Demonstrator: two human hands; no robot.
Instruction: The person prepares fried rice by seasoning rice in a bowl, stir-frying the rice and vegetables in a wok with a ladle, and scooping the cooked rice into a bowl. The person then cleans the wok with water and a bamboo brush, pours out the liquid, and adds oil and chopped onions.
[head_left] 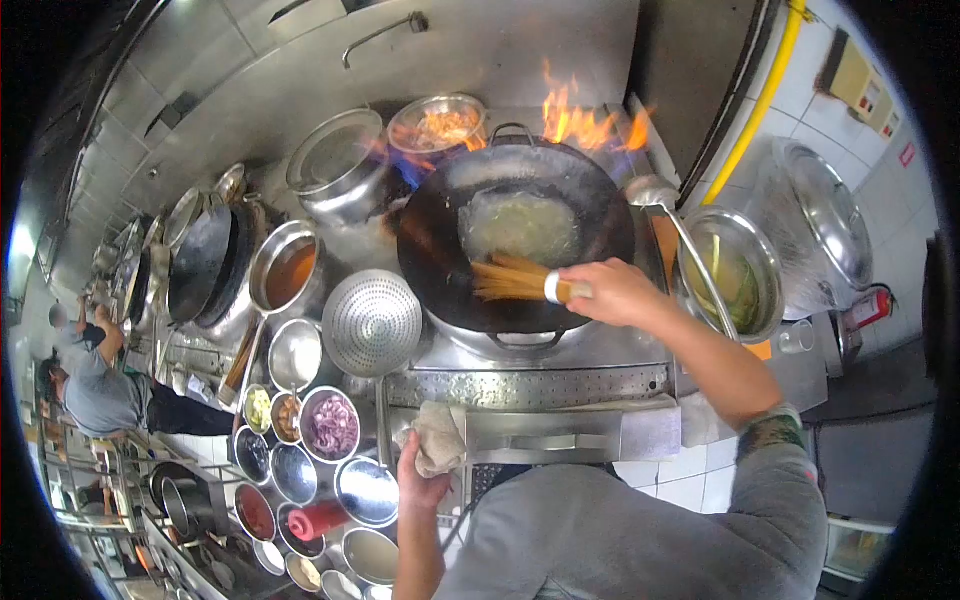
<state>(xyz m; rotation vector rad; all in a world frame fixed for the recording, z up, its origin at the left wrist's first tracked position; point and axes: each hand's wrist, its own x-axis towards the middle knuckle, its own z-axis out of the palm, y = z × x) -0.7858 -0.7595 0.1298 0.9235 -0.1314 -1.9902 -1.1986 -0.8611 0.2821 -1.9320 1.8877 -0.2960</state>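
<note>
In the head view my right hand is closed round the white-banded end of a bamboo wok brush. Its bristles rest against the inner front wall of a black wok, beside the cloudy liquid pooled at the bottom. Flames rise behind the wok's far rim. Lower down, my left hand grips a folded beige cloth in front of the stove's edge. Close to that hand is the handle of a perforated strainer.
Left stand a pot of brown liquid, a bowl of sliced red onion, several metal bowls and a red squeeze bottle. A ladle lies across a pot at right. Another person works at far left.
</note>
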